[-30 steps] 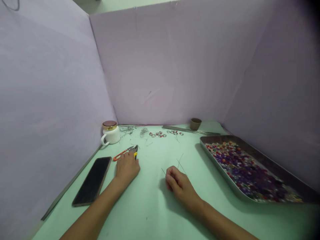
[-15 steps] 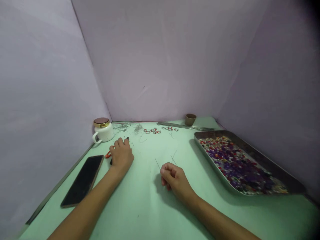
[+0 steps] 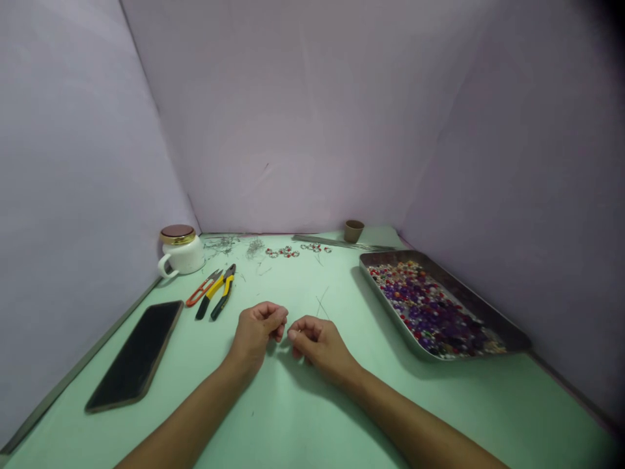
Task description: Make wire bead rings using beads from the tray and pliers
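Note:
My left hand (image 3: 258, 332) is closed, thumb and fingertips pressed together; whatever is in the pinch is too small to make out. Just to its right, my right hand (image 3: 319, 345) is also pinched, fingertips a small gap from the left ones. The thin wire seen in it a moment ago hardly shows now. Thin wire pieces (image 3: 322, 305) lie crossed on the table behind the right hand. Pliers (image 3: 217, 293) with yellow and black handles rest beyond the left hand, beside orange-handled thread snips (image 3: 202, 288).
A metal tray (image 3: 390, 312) of mixed beads stands at right. At left lie a phone (image 3: 139, 355) and a white lidded mug (image 3: 183, 254). Along the back are wire scraps (image 3: 219, 245), red-and-clear beaded rings (image 3: 288, 251), a bundle of straight wires (image 3: 336, 243) and a small brown cup (image 3: 353, 231).
My left hand has let go of the pliers and come right and nearer, beside my right hand. The pliers and snips are now uncovered. The view has shifted slightly.

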### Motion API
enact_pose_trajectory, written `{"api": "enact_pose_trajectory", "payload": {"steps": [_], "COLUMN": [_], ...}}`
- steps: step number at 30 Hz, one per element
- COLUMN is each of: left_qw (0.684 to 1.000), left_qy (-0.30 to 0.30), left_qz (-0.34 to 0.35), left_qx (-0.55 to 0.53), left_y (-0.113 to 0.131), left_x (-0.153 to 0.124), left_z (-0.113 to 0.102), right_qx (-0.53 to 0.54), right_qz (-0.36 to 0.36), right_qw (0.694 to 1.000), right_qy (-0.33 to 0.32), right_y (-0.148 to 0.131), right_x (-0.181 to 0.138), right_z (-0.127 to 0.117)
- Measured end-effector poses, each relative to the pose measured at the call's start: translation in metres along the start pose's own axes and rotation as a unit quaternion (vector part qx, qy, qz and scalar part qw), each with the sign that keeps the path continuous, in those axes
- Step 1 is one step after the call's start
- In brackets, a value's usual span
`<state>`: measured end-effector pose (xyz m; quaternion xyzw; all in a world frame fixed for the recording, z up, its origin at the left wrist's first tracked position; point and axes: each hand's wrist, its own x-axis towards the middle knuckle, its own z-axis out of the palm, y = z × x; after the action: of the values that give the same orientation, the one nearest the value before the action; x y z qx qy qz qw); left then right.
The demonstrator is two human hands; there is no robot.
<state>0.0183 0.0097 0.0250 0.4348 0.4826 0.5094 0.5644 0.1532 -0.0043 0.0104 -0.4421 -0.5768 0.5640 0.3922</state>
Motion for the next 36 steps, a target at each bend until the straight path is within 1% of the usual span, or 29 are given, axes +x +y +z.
{"api": "enact_pose_trajectory", "payload": {"steps": [5,10,12,15,18,20,21,23,25,26,28,30,31,32,33,34,36], "left_qw": [0.999,0.999,0.999,0.999,0.999,0.999,0.998,0.992,0.978,0.973,0.971,0.97,0.967,0.964,0.961,0.957,0.949], "left_qy": [-0.022,-0.013,-0.012,0.0,0.013,0.026,0.04,0.08,0.111,0.115,0.093,0.062,0.05,0.043,0.038,0.036,0.034], "left_qz": [-0.025,-0.006,-0.004,-0.002,0.006,0.023,0.037,0.069,0.087,0.089,0.081,0.071,0.068,0.066,0.065,0.065,0.068], "left_qx": [-0.038,-0.052,-0.048,-0.048,-0.051,-0.034,-0.009,0.07,0.152,0.179,0.205,0.226,0.239,0.253,0.267,0.28,0.305], "left_y": [-0.002,-0.002,-0.002,-0.004,-0.006,-0.005,-0.003,-0.001,-0.001,-0.003,-0.007,-0.012,-0.014,-0.016,-0.016,-0.017,-0.016], "left_x": [-0.001,0.004,0.004,0.003,0.0,0.0,0.001,0.002,0.005,0.006,0.01,0.013,0.015,0.016,0.017,0.017,0.018], "left_z": [0.003,-0.001,-0.002,-0.002,-0.001,-0.002,-0.004,-0.01,-0.016,-0.018,-0.022,-0.024,-0.025,-0.025,-0.025,-0.025,-0.025], "right_qx": [0.008,0.003,-0.021,-0.077,-0.137,-0.181,-0.205,-0.239,-0.25,-0.239,-0.201,-0.179,-0.184,-0.198,-0.216,-0.237,-0.293], "right_qz": [-0.024,-0.001,-0.012,-0.054,-0.087,-0.112,-0.127,-0.151,-0.156,-0.149,-0.116,-0.1,-0.102,-0.099,-0.085,-0.063,-0.004], "right_qw": [1.0,1.0,1.0,0.995,0.986,0.974,0.966,0.946,0.925,0.916,0.905,0.895,0.889,0.886,0.89,0.899,0.913], "right_qy": [-0.015,-0.01,-0.003,0.024,0.047,0.072,0.094,0.159,0.239,0.284,0.357,0.397,0.407,0.407,0.392,0.362,0.282], "right_y": [0.0,0.005,0.005,0.004,0.002,0.001,0.0,-0.006,-0.017,-0.025,-0.046,-0.068,-0.077,-0.083,-0.086,-0.085,-0.073], "right_x": [0.0,0.003,0.003,-0.001,-0.004,-0.003,0.0,0.006,0.013,0.014,0.012,0.005,0.001,-0.002,-0.004,-0.005,0.0], "right_z": [-0.001,-0.002,-0.002,0.0,0.001,-0.005,-0.011,-0.03,-0.057,-0.072,-0.098,-0.116,-0.12,-0.122,-0.121,-0.118,-0.107]}}
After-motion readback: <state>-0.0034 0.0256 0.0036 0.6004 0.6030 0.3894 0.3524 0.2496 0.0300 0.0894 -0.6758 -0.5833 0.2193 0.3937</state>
